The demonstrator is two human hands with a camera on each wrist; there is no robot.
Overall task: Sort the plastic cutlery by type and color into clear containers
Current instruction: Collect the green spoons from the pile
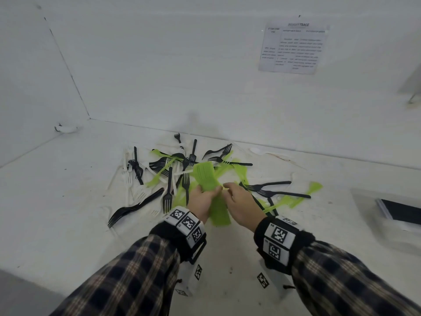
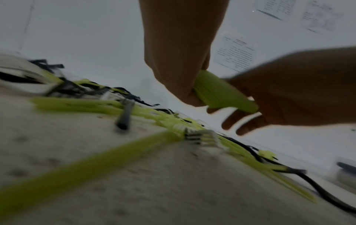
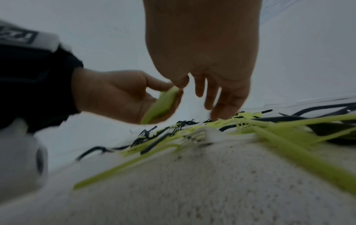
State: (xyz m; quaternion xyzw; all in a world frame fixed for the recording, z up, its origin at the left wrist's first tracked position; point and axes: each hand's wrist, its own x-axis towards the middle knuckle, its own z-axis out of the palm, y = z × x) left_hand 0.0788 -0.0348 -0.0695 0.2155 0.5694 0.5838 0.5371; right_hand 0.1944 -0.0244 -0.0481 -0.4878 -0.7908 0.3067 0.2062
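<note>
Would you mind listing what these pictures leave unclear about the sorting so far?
- Green bundle in the left hand: piece count and type, stacked; blurred in wrist views.
- Right hand: its grip, fingertips too small in head view.
- Clear container: contents, cut by the right edge.
- Wall sheet: text too small.

2 hands [image 1: 202, 201], 1 green stack [image 1: 205, 176], 1 clear container [image 1: 391, 215], 1 wall sheet [image 1: 293, 46]; loose forks too tangled to count
</note>
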